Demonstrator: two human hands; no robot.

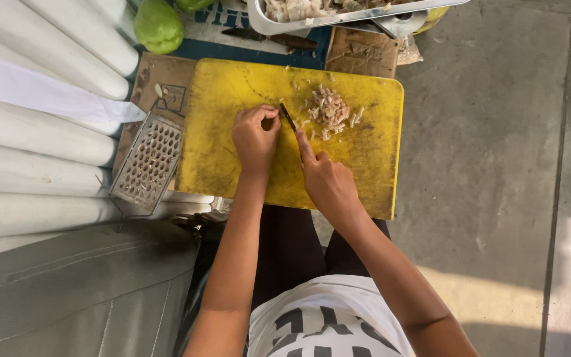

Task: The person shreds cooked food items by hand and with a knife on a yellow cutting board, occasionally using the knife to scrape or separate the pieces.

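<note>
A yellow cutting board [365, 165] lies in front of me. My right hand [325, 182] grips a small dark knife [287, 116], index finger stretched along its back, the blade pointing away toward the board's middle. My left hand [254, 135] is curled with its fingertips pressed down just left of the blade; whatever it pins is hidden under the fingers. A pile of pale chopped pieces [328, 111] sits right of the knife tip.
A metal grater [148, 164] lies left of the board. Two green fruits [158, 26] rest at the top left. A white tray [299, 23] of pale food stands beyond the board, with another knife [269, 38] beside it. White ribbed panels run along the left; concrete floor lies right.
</note>
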